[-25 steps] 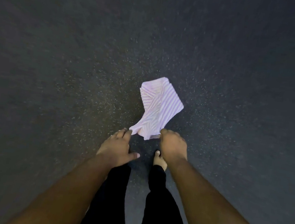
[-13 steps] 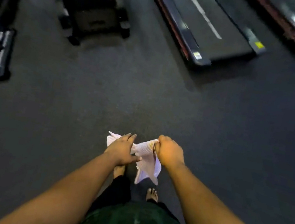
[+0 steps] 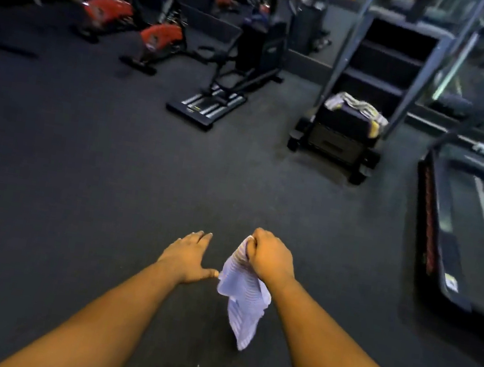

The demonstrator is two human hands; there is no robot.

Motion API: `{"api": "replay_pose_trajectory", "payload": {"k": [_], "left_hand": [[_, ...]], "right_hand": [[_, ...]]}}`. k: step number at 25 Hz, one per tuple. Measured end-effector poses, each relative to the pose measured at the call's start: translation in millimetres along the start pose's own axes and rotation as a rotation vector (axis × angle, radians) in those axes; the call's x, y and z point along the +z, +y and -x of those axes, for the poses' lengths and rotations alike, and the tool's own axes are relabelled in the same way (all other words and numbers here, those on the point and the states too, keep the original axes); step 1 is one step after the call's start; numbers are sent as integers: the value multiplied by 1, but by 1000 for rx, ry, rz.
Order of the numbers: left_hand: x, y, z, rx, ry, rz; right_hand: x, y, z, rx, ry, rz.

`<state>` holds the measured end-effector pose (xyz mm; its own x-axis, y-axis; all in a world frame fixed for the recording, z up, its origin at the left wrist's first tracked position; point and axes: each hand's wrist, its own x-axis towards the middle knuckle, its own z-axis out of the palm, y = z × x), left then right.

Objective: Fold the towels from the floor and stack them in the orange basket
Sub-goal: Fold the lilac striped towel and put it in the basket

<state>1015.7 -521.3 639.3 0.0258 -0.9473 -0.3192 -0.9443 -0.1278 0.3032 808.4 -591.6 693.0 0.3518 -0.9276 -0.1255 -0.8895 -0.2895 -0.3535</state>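
Dark gym floor below: right hand grips a hanging striped towel; left hand spreads its fingers flat.

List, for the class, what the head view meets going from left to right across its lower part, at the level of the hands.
Left hand, open → striped towel hanging → right hand gripping the towel's top → treadmill.

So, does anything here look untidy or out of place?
Yes. The striped towel hangs bunched and unfolded from the right hand, gripped at one end only. The left hand is open beside it. More cloths lie crumpled on top of a dark machine.
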Motion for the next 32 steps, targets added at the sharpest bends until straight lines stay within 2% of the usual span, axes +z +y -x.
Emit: {"api": "replay_pose_trajectory", "payload": {"k": [9, 16, 27, 32], "left_hand": [[-76, -261, 170, -380, 176, 123], [-121, -411, 281, -653, 309, 212], [-190, -623, 344, -1012, 415, 275], [-218, -705, 362, -1121, 465, 317]], "right_hand": [[86, -317, -16, -388, -2, -10], [135, -518, -29, -646, -93, -1], [227, -802, -104, -994, -252, -30], [255, -919, -131, -1095, -263, -41]]}}
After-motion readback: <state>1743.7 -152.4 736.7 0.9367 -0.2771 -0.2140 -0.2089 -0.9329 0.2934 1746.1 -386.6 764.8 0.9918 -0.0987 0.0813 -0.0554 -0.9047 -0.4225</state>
